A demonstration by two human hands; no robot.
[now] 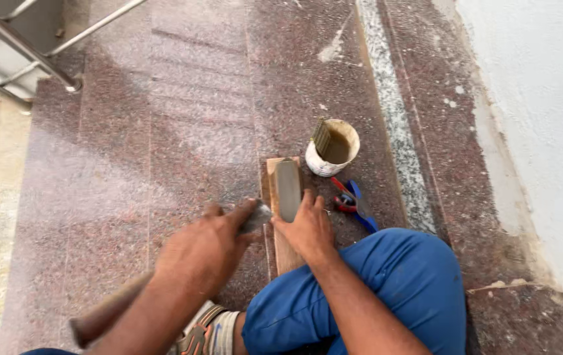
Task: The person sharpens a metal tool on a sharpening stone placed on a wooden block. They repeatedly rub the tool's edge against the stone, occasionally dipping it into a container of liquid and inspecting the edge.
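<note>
A small round tub, white on the outside with a faded red marking low on its wall and brownish inside, stands on the speckled reddish granite floor; a flat ribbed piece leans inside it against the rim. Just below the tub, nearly touching it, a short wooden board lies lengthwise on the floor, and a grey rectangular sharpening stone rests on the board's upper end, its face smooth and dull.

The right hand presses flat on the board just below the stone, fingers spread and touching the stone's lower edge. The left hand is clenched around a tool with a long brown wooden handle; its grey metal head sits beside the stone's lower left corner, blurred, so its shape cannot be told.

Right of the stone, below the tub, red-handled pliers and a blue-handled tool lie touching on the floor.
</note>
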